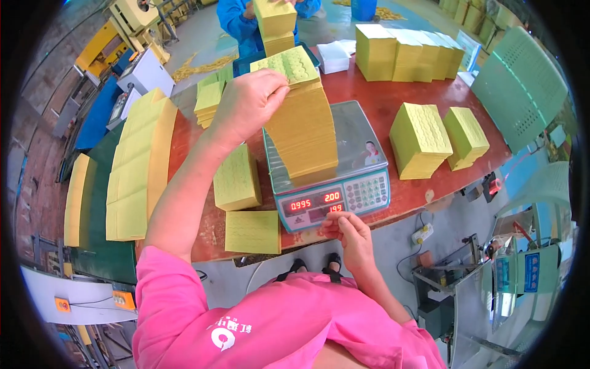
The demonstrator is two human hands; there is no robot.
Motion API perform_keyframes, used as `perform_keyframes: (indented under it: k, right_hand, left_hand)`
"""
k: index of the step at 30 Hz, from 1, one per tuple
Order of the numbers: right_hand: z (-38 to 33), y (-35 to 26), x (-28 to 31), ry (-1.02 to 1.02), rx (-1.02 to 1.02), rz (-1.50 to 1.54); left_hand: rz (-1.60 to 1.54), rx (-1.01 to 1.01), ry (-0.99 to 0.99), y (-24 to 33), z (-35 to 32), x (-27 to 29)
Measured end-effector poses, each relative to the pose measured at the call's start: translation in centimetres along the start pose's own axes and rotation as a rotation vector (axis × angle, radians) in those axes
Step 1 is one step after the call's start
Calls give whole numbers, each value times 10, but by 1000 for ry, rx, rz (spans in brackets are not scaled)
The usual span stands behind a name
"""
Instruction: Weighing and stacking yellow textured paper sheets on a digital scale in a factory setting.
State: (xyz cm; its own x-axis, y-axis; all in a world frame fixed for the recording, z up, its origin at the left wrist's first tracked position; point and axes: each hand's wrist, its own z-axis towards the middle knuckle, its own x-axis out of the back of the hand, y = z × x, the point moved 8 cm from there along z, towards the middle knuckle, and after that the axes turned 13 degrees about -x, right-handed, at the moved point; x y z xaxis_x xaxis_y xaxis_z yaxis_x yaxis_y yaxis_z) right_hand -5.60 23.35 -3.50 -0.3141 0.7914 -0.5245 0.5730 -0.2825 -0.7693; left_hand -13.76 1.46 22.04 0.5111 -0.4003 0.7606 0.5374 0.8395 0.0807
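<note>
A tall stack of yellow embossed paper (304,132) stands on the flat pan of a digital scale (362,144) with a lit red display. My left hand (251,101) is closed at the stack's upper left corner, its fingers curled against the top sheets; how many sheets lie in the grip is hidden. Lower down, by the scale's front edge, my right hand (353,241) is held with fingers bent and pinched together. What is in that pinch, if anything, cannot be made out. Left of the scale stands a shorter yellow paper stack (236,178), with a low pile of yellow paper (253,232) before it.
Two yellow stacks (421,140) stand right of the scale on the red table (369,89). A row of taller stacks (405,55) and white paper (335,56) are at the back. More stacks (138,166) line the left side. Across the table, a person in blue (236,24) handles yellow paper.
</note>
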Motion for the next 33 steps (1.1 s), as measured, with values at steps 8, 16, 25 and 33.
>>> perform_keyframes:
  k: [8, 16, 25, 33]
  right_hand:
    - [6, -46, -13, -69, 32, -27]
    - [4, -121, -70, -277, 113, -164]
    - [11, -1, -48, -233, -99, -422]
    - [48, 81, -69, -292, -230, -748]
  left_hand:
    - [294, -430, 164, 107, -52, 22]
    - [235, -288, 122, 169, -114, -19]
    - [-1029, 1358, 539, 128, -318, -91]
    - [-1125, 1613, 806, 140, -408, -104]
